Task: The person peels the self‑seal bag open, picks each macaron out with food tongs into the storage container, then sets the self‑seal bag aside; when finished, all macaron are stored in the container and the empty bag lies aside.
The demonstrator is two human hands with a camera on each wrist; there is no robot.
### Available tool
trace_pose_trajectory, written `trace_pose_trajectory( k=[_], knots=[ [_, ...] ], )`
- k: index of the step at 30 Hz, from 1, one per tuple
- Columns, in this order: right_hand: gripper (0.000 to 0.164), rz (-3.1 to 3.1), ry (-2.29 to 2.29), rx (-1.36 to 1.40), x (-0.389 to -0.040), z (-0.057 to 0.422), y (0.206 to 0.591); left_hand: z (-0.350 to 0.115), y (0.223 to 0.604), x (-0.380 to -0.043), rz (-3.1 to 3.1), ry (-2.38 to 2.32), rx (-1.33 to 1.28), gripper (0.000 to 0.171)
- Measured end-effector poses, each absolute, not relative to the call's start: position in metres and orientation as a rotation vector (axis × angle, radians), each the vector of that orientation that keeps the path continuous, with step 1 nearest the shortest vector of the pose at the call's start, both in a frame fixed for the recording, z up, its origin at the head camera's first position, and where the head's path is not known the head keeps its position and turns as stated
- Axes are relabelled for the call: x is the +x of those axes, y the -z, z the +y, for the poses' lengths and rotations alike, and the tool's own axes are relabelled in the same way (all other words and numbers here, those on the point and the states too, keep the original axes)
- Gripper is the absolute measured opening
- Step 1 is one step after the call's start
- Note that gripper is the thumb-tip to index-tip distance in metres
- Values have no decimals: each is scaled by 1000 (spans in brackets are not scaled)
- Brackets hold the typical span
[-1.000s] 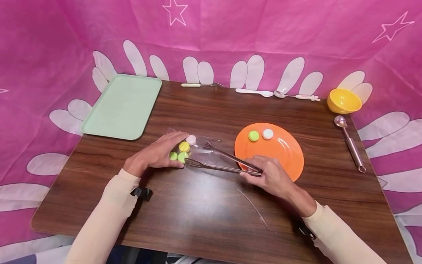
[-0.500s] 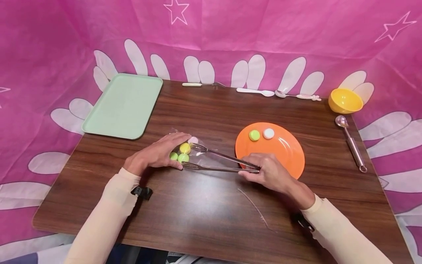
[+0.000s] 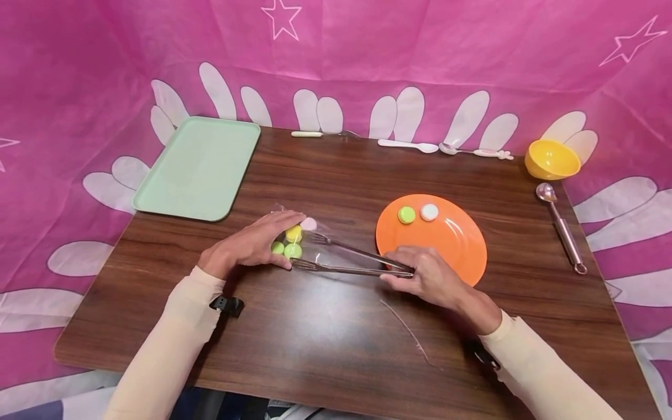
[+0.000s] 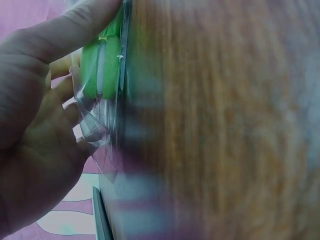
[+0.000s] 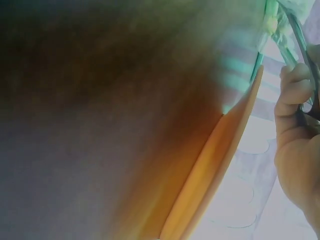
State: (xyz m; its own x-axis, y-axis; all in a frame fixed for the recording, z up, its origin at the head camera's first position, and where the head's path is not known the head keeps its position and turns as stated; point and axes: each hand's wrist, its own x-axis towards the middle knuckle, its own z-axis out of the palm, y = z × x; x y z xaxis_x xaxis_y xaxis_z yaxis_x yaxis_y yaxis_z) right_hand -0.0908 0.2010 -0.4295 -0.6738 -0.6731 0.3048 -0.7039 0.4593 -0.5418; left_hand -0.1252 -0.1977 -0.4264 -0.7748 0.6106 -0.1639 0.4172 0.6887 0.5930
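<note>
Head view: on the table point(image 3: 336, 344), by the plate point(image 3: 455, 236), the right hand point(image 3: 424, 275) grips spread tongs point(image 3: 357, 270); left of the plate, the left hand point(image 3: 254, 240) curls round a bag point(image 4: 95, 122). Within the past second the tongs have shifted farther from the plate, seemingly putting the bagged discs point(image 3: 293, 251) within grasp.

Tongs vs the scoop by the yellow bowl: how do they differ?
The tongs are gripped in the right hand; the scoop lies on the table, untouched.
The tongs have two long arms, spread apart; the scoop has one handle with a rounded head.
The tongs' tips are at the clear bag; the scoop's head is near the yellow bowl.
Both look silvery and shiny.
</note>
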Motion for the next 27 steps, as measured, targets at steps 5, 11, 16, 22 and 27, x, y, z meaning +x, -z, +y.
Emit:
trace_pose_trajectory(
  k=[5, 11, 16, 22, 27],
  knots=[
    [21, -2641, -1001, 1265, -92, 200, 429, -198, 426, -126, 2542, -764, 819, 105],
    [18, -2642, -1012, 1265, -92, 198, 428, -197, 424, -126, 2547, -749, 824, 104],
    [18, -2616, -1036, 1269, -92, 198, 430, -198, 424, -126, 2541, -764, 827, 104],
    [18, -2637, -1059, 1251, -91, 201, 431, -199, 423, -126, 2519, -779, 831, 105],
    [19, -2657, -1068, 1218, -89, 204, 429, -202, 423, -128, 2509, -776, 831, 104]
  ],
)
